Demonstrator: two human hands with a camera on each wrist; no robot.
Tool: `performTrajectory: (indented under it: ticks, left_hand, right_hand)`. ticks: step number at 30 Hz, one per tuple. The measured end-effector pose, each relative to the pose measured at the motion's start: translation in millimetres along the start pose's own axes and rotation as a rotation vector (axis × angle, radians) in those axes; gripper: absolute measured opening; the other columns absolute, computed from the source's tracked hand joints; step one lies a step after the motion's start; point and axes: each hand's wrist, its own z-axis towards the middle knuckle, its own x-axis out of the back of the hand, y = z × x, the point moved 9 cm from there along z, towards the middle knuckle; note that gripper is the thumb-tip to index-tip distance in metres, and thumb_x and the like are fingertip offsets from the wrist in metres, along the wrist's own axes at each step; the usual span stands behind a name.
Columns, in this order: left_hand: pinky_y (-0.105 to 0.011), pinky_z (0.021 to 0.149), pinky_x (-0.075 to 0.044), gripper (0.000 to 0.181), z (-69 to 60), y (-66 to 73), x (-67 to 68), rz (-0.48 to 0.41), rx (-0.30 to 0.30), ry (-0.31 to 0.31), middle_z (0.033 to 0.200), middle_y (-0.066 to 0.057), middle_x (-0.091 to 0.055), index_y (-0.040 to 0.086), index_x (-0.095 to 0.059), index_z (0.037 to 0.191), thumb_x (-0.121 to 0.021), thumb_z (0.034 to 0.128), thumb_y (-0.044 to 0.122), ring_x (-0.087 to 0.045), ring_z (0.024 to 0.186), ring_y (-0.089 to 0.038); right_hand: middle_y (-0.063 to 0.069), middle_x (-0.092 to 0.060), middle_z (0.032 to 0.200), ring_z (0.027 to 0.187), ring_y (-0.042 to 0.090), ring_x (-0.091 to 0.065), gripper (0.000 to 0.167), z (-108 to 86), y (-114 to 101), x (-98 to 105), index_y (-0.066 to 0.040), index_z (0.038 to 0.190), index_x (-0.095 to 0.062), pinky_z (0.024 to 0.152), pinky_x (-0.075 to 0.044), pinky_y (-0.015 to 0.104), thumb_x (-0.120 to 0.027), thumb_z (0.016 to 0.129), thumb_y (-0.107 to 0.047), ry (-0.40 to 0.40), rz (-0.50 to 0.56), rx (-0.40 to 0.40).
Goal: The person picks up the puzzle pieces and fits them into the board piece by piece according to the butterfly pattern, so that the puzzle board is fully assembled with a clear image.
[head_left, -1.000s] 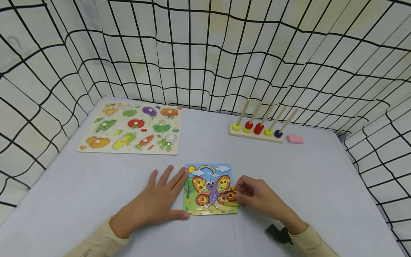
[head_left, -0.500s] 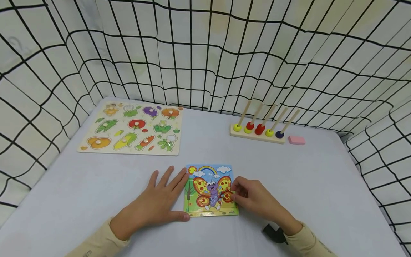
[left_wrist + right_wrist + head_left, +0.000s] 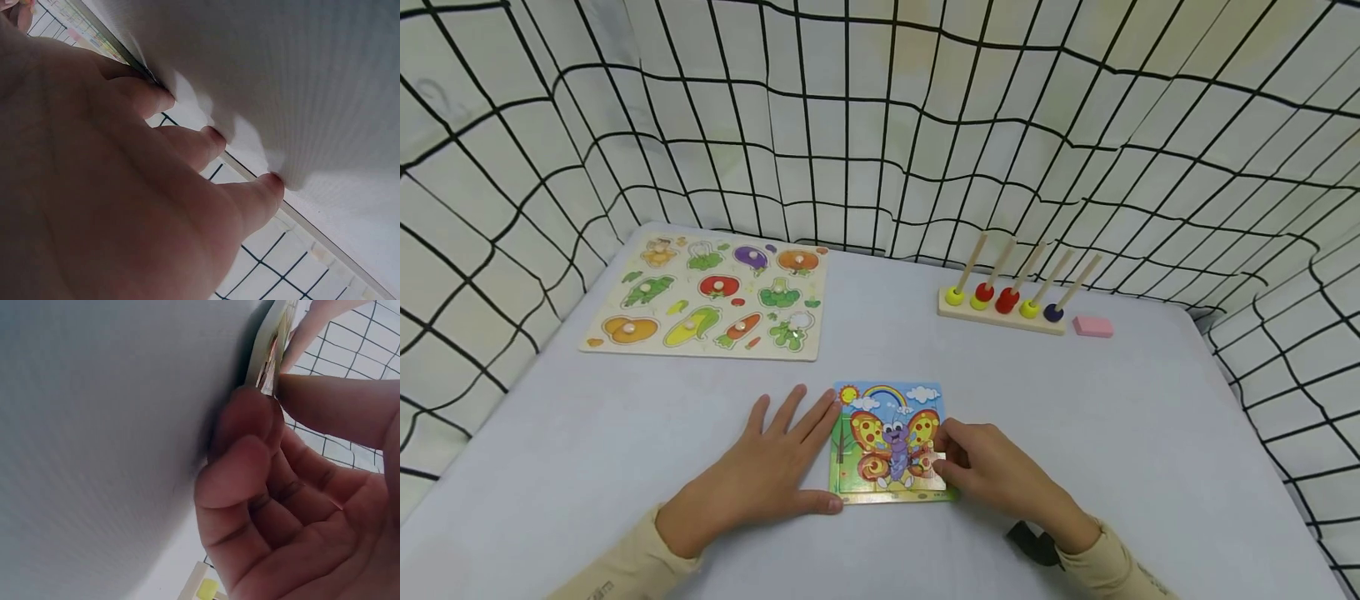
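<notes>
A square butterfly jigsaw puzzle (image 3: 865,497) lies on the table in front of the person. The left hand (image 3: 767,475) rests flat and spread at its left side, with index finger and thumb touching the board's edge. In the left wrist view, that hand's straight fingertips (image 3: 270,184) touch the white cloth. At the puzzle's lower right, the right hand (image 3: 1000,468) pinches a puzzle piece (image 3: 932,470) between thumb and fingers. The piece sits tilted over the butterfly's lower wing, with glare on its face. In the right wrist view, the fingers partly hide the piece and the puzzle's edge (image 3: 264,347).
A vegetable peg puzzle board (image 3: 700,354) lies at the back left. Toward the back right stands a wooden bead counter (image 3: 1000,318) with upright pegs, beside a pink block (image 3: 1093,327). Black netting (image 3: 880,158) over white cloth surrounds the table's far sides.
The right hand has shifted slightly left with the puzzle piece, first lowering it over the lower right wing, then tilting it so it catches the light. The left hand stays put.
</notes>
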Motion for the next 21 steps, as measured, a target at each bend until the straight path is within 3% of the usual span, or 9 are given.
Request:
performTrajectory:
  ticks: [7, 15, 18, 21]
  left_hand:
    - [-0.081, 0.117, -0.01, 0.118, -0.2, -0.3, 0.9, -0.001, -0.003, 0.008, 0.177, -0.015, -0.019, 0.003, -0.027, 0.169, -0.071, 0.0878, 0.076, -0.012, 0.159, -0.052]
    - [-0.082, 0.117, -0.011, 0.118, -0.3, -0.1, 0.4, 0.004, -0.005, 0.012, 0.177, -0.015, -0.019, 0.003, -0.026, 0.169, -0.07, 0.088, 0.077, -0.012, 0.159, -0.051]
    - [-0.081, 0.117, -0.01, 0.118, -0.4, 0.4, 0.4, 0.003, -0.005, 0.01, 0.177, -0.015, -0.019, 0.003, -0.027, 0.169, -0.07, 0.0879, 0.076, -0.012, 0.159, -0.051]
    - [-0.081, 0.117, -0.011, 0.117, -0.9, 0.6, 1.0, 0.007, -0.004, 0.013, 0.177, -0.015, -0.019, 0.003, -0.028, 0.169, -0.071, 0.0881, 0.076, -0.013, 0.159, -0.051]
  right_hand:
    - [-0.012, -0.056, 0.076, 0.071, 0.005, -0.052, 0.02, 2.2, -4.6, -5.3, -0.016, 0.089, -0.064, 0.061, -0.046, 0.025, -0.076, 0.098, -0.003, -0.002, -0.001, 0.044]
    - [-0.01, -0.056, 0.078, 0.072, 0.006, -0.052, 0.015, 1.7, -3.8, -6.4, -0.013, 0.094, -0.064, 0.061, -0.048, 0.026, -0.076, 0.099, -0.005, -0.004, -0.026, 0.001]
    - [-0.008, -0.056, 0.079, 0.073, 0.008, -0.052, 0.015, -0.6, -3.5, -5.6, -0.012, 0.095, -0.064, 0.062, -0.047, 0.026, -0.078, 0.1, -0.016, 0.01, -0.049, -0.043]
    - [-0.006, -0.055, 0.086, 0.077, 0.01, -0.051, 0.028, -4.1, -3.3, -5.7, -0.011, 0.099, -0.064, 0.065, -0.046, 0.027, -0.084, 0.096, -0.031, 0.029, -0.097, -0.085]
